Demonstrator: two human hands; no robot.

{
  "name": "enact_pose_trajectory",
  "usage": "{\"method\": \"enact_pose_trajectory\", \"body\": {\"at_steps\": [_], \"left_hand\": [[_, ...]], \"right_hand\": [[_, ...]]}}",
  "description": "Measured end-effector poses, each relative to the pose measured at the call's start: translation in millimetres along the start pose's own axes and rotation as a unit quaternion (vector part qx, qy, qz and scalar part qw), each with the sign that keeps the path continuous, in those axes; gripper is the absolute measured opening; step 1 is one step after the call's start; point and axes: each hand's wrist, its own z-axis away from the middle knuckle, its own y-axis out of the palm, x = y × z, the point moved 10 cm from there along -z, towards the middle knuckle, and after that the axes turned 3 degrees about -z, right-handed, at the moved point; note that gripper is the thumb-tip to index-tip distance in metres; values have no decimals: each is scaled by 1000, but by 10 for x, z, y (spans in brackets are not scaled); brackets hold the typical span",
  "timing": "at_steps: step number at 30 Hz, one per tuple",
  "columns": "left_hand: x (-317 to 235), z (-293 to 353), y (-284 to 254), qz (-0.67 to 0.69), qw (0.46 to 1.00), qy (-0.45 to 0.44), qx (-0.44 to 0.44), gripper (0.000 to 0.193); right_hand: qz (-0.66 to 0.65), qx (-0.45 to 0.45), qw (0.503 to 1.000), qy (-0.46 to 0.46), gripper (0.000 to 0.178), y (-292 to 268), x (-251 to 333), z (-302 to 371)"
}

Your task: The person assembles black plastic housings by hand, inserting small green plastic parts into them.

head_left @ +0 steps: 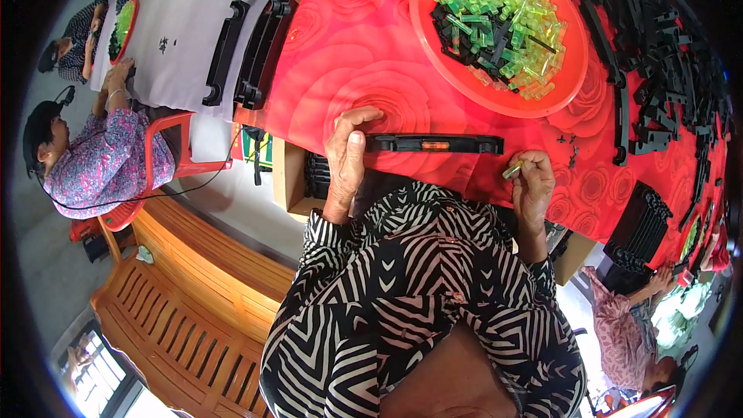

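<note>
I am watching the left hand point(346, 156) pressing down on the left end of a long black plastic bar point(434, 143), which is lying flat along the near edge of the tabletop point(325, 70), its small orange window facing up. The left fingers are curling closed over that end, thumb on top. The right hand point(532, 183) is hovering just off the bar's right end, its fingers pinching shut on a small yellow-green clear piece point(512, 169). I am judging the bar to be light, stiff and fairly slick, so holding it by one end and pinning it to the cloth is looking sensible; the little piece is seeming light and easy to drop (a fingertip pinch suits it). A red tray point(441, 70) heaped with more such pieces is sitting beyond the bar, toward the far edge.
</note>
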Motion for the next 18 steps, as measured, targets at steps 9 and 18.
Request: {"method": "enact_pose_trajectory", "body": {"at_steps": [9,18], "left_hand": [[-157,-18,-45,-46,998,35,12,45],[-538,5,317,-242,954,136,115,52]], "right_hand": [[59,16,998,-17,13,105,36,5],[79,0,997,-19,13,132,107,4]]}}
